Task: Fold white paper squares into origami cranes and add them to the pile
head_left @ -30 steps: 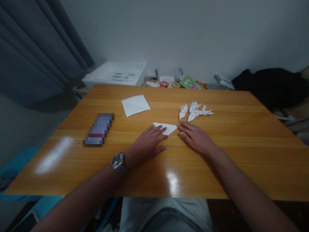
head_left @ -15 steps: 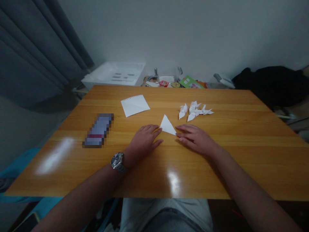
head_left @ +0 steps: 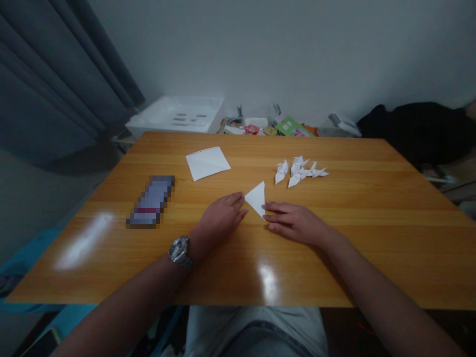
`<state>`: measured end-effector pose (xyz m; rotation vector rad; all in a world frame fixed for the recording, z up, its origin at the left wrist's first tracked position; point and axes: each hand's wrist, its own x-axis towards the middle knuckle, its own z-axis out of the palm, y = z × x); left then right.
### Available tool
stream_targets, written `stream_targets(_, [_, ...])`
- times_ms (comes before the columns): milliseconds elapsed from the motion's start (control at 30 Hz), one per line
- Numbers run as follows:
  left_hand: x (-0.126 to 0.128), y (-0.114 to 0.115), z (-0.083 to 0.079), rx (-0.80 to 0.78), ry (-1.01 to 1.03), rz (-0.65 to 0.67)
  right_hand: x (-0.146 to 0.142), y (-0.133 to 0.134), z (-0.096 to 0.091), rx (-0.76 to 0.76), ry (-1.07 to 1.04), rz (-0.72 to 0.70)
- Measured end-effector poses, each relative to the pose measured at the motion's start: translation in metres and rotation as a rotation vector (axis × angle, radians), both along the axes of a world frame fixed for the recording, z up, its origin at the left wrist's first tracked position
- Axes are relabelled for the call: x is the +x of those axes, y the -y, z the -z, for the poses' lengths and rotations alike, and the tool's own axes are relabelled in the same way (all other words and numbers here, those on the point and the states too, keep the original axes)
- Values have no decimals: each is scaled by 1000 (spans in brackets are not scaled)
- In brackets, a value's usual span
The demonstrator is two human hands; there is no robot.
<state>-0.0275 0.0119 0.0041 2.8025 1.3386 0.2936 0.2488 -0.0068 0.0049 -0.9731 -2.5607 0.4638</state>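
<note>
**Item:** a folded white paper triangle [head_left: 256, 198], lying flat on a varnished wooden table [head_left: 334, 267], one point aimed away from the person.

**Handling (judged):** likely very light and thin, stiffened slightly along its folds but soft at the corners, which would crease easily. It may skate on the glossy varnish. The surest hold would be a light pinch on a folded edge, or a fingertip pressing it flat.

**Hands:** the left hand [head_left: 221, 216], wearing a steel wristwatch [head_left: 180, 251], rests palm down just left of the triangle, its fingers close together and reaching the left corner. The right hand [head_left: 293, 224] lies palm down just right of it, its fingers slightly parted and reaching the lower right edge. Neither hand pinches the paper.

**Surroundings:** beyond the triangle, toward the far right, lies a cluster of white origami cranes [head_left: 299, 171]. A loose white sheet [head_left: 207, 163] lies beyond it to the left, and a pixelated, unreadable object [head_left: 150, 202] lies further left.

**Change from the earlier frame:** the triangle has turned clockwise, its far point swinging rightward. The right hand has moved left, closer to the paper's lower corner.
</note>
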Motion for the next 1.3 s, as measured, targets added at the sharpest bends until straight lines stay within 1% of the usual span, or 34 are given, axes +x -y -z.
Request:
stream_targets(100, [1, 1, 0, 22, -17, -4, -2, 1, -1, 26, 3, -23])
stream_targets(267, [3, 3, 0, 66, -70, 1, -10, 4, 2, 58, -7, -109])
stream_targets(433, [2, 5, 3, 51, 0, -15, -17, 6, 5, 85, -48, -141])
stream_targets(533, [2, 4, 6, 35, 22, -12, -18, 4, 4, 95, -122, -108])
stream_targets(633, [1, 3, 6, 20, 24, -12, -14, -1, 5, 139, -189, 24])
stream_targets(700, [0, 3, 6, 11, 23, -6, -11, -5, 6, 161, -197, 126])
stream_targets(733, [0, 3, 6, 10, 22, -1, -10, -6, 8, 167, -190, 150])
stream_targets(800, [-1, 3, 6, 14, 21, 12, -7, -10, 12, 153, -153, 155])
stream_targets(933, [-2, 1, 6, 24, 36, 27, -4, -13, 23, 117, -59, 97])
stream_targets(1000, [-2, 0, 5, 14, 60, 50, -5, -12, 26, 125, -34, 115])
stream_targets(1133, [1, 0, 5, -29, 91, 111, -8, -9, 26, 158, -30, 148])
stream_targets(1300, [3, -1, 8, -60, 102, 113, -12, -8, 20, 146, -56, 125])
